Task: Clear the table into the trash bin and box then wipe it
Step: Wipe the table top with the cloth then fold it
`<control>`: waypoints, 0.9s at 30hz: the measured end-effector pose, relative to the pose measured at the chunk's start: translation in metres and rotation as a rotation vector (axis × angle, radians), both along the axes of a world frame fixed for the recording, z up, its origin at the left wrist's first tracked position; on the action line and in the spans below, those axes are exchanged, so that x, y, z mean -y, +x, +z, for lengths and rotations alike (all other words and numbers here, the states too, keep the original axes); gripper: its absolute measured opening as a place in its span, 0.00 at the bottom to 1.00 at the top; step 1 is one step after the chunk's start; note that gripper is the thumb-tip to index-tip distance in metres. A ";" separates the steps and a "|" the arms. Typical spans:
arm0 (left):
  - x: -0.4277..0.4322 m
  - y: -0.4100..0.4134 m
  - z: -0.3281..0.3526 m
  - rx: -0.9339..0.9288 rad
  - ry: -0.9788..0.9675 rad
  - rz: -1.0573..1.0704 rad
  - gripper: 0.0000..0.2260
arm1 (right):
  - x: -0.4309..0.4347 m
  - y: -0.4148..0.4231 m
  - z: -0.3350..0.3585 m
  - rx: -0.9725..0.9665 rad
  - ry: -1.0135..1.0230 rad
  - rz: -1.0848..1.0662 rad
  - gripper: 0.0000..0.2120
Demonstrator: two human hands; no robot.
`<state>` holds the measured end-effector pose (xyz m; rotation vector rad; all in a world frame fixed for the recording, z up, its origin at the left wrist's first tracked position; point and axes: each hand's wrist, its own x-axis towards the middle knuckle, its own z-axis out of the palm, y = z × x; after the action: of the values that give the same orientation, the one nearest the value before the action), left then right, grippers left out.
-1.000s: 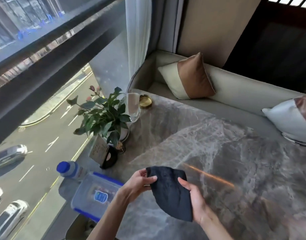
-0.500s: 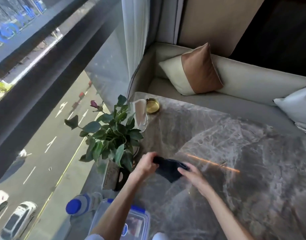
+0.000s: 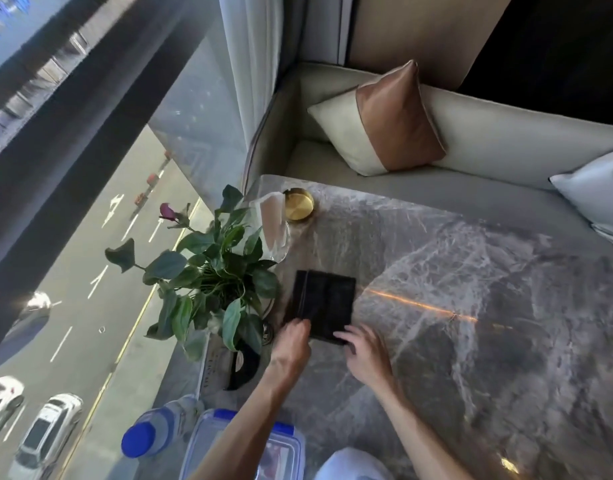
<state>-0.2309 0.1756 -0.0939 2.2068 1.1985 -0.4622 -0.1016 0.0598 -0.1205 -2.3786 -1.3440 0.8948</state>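
Note:
A dark folded cloth (image 3: 324,303) lies flat on the grey marble table (image 3: 471,306), just right of the potted plant. My left hand (image 3: 293,346) pinches the cloth's near left corner. The fingertips of my right hand (image 3: 365,355) sit on its near right edge. A clear plastic box with blue clips (image 3: 249,448) stands at the table's near left corner, partly hidden by my left forearm.
A leafy potted plant (image 3: 208,271), a wine glass (image 3: 272,230) and a gold dish (image 3: 298,204) line the table's left side by the window. A card stand (image 3: 229,368) and a blue-capped water bottle (image 3: 156,431) sit nearer. A sofa with cushions (image 3: 391,119) runs behind.
The cloth was held up in both hands near me. It has moved forward and down and now lies flat and folded on the table beside the plant.

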 end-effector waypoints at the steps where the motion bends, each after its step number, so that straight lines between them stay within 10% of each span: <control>1: 0.004 -0.001 -0.003 0.027 -0.009 0.055 0.11 | 0.003 0.000 -0.002 -0.003 0.028 -0.077 0.18; 12: -0.008 0.017 -0.019 0.015 -0.103 0.513 0.20 | -0.132 0.016 0.012 0.016 -0.141 -0.344 0.11; 27: -0.007 0.009 -0.032 -0.013 -0.186 0.510 0.12 | -0.179 -0.016 -0.015 0.065 -0.305 -0.370 0.16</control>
<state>-0.2219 0.1823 -0.1261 1.6625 1.5895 -0.3562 -0.1176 0.2389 -0.1356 -2.7795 -0.7854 0.9729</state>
